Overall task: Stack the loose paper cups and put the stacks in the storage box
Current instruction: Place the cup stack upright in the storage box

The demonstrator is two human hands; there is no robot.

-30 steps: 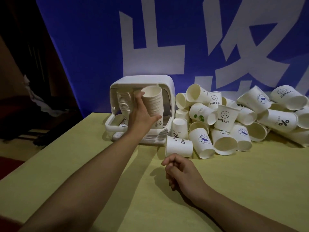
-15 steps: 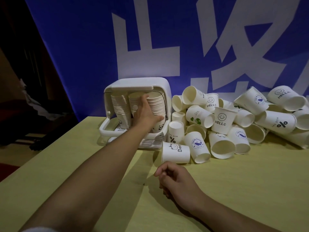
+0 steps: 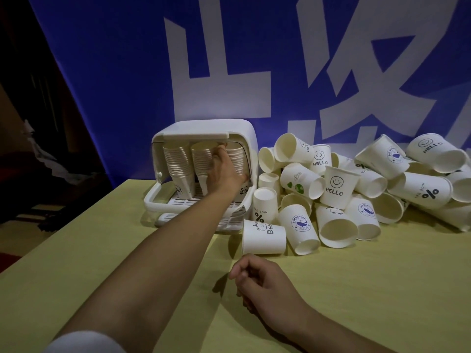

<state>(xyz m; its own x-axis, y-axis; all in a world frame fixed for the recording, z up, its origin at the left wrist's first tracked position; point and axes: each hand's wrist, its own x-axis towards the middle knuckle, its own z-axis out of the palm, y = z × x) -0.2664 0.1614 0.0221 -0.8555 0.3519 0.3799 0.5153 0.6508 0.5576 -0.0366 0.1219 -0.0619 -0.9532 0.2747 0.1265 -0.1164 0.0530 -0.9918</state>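
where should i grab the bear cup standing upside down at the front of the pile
Grip the bear cup around its side wall from above with the free right hand. It stands rim down on the table at the pile's near edge, so its near and left sides look open, while the whale cup crowds its right.

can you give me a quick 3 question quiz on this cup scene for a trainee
1. True or false: the left hand is inside the storage box.
2. How many stacks stand in the box? A) one B) three C) five
3. Fill in: the upright cup in the pile with a smiley reads ____.

Key: 1 true, it rests against the right stack. 2 B, the left stack and middle stack beside it. 3 HELLO. The right hand is curled and empty on the table.
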